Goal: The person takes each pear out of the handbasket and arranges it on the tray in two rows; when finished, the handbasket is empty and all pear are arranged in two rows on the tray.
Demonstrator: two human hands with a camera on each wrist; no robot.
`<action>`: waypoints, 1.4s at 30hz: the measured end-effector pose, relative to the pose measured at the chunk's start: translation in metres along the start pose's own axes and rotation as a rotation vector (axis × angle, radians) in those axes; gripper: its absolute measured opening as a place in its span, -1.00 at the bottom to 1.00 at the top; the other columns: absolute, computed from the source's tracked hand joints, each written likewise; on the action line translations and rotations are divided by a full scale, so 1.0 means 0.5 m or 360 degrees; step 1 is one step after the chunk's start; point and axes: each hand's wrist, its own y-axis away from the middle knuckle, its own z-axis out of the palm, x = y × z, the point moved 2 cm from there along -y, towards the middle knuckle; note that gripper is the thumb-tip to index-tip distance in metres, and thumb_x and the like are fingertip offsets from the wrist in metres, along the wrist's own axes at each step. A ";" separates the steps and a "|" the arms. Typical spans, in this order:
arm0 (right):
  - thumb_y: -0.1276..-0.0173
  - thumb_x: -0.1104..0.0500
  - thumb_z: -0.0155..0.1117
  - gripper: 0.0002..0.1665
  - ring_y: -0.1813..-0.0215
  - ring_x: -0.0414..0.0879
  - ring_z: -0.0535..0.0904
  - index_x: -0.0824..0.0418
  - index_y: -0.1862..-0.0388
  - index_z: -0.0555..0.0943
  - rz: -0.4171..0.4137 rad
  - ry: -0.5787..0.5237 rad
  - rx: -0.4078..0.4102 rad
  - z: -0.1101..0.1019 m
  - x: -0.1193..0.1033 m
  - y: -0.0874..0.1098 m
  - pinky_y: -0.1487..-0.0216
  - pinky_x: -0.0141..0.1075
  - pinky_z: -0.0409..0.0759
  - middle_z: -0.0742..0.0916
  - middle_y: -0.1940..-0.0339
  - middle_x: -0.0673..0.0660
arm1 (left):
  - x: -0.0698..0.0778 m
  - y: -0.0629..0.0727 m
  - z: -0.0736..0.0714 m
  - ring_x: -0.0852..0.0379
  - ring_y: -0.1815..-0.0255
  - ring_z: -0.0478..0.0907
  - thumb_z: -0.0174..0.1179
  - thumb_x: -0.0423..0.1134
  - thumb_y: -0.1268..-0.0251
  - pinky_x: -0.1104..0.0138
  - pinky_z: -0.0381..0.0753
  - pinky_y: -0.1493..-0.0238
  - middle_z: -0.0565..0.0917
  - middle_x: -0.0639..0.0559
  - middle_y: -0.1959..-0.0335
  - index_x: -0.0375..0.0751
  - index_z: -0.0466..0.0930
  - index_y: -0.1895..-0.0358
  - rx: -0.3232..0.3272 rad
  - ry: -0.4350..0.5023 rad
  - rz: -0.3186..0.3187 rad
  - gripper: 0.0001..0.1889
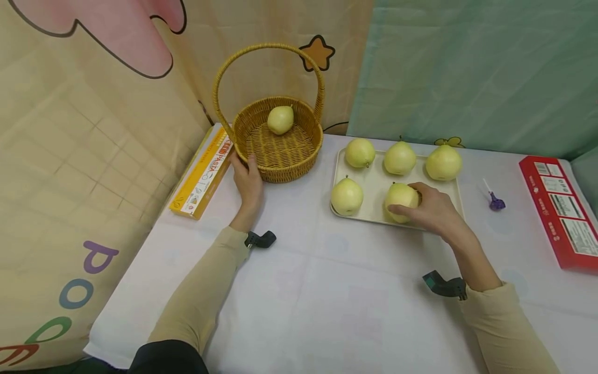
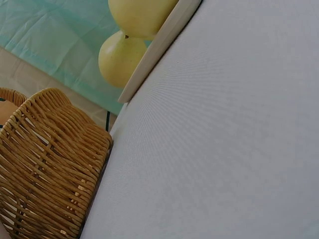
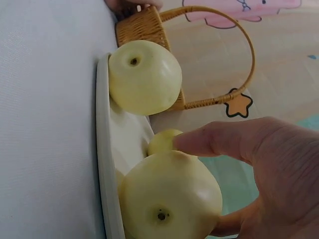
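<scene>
At the back left of the table stands a round wicker basket (image 1: 285, 171) with a tall arched handle; one pale yellow-green pear (image 1: 280, 120) lies inside. My left hand (image 1: 248, 184) holds the basket's outer wall at its front left, and the far fingers are partly hidden. To the right, a cream tray (image 1: 374, 202) bears several more pears. My right hand (image 1: 432, 208) grips the front middle pear (image 1: 401, 201), thumb on its near side; in the right wrist view that pear (image 3: 169, 199) sits low over the tray, and I cannot tell whether it touches.
Left of the basket lies a yellow pasta box (image 1: 203, 174). A purple-wrapped lollipop (image 1: 497, 202) is right of the tray, with a red box (image 1: 562, 213) farther right. Curtains (image 1: 467, 67) hang behind the white-covered table (image 1: 317, 301).
</scene>
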 end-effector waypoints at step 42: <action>-0.40 -0.27 0.40 0.06 -0.56 0.34 0.34 0.24 -0.67 0.25 -0.0319 -0.0308 0.0596 0.004 -0.022 0.000 -0.46 0.30 0.37 0.42 -0.59 0.36 | -0.002 0.001 0.000 0.06 -0.59 0.31 -0.11 -0.06 -0.68 0.30 0.23 -0.58 0.38 -0.16 -0.59 -0.15 0.13 -0.63 0.0021 -0.0002 -0.0016 -0.41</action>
